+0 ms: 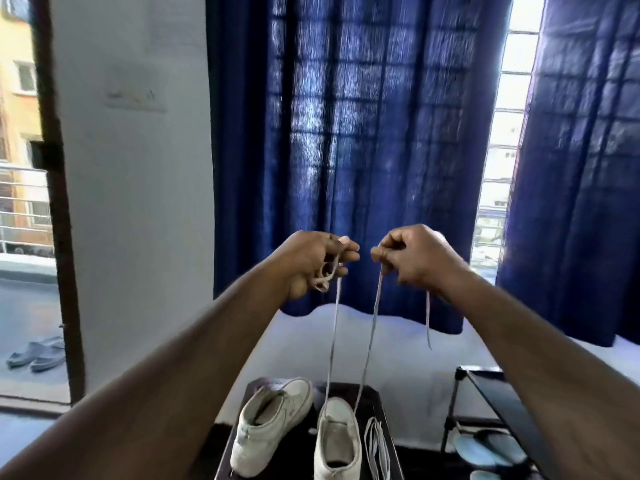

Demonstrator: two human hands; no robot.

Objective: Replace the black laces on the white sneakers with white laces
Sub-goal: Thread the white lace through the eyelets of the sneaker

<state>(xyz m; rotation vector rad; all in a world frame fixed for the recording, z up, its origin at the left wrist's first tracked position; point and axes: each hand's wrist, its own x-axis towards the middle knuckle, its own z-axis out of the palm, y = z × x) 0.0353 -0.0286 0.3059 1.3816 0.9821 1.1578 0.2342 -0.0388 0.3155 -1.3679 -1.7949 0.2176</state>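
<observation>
While both arms reach out high, I see the left hand (pixel 317 263) curled, fingers pinching one end of the flat woven white lace (pixel 372 323), spare loops bunched against the palm. Right hand (pixel 412 259) is fisted on the other end, a short tail dangling below it. Both strands drop taut to the smooth white sneaker (pixel 337 441) standing heel toward me on the dark counter (pixel 298 455). Just left of it, the second sneaker (pixel 273 420) lies tipped on its side, no lace visible on it. A coiled white lace bundle (pixel 377 448) sits just right of the upright shoe. Any markings are too blurred to read. Crinkled blue curtains (pixel 346 150) hang behind.
</observation>
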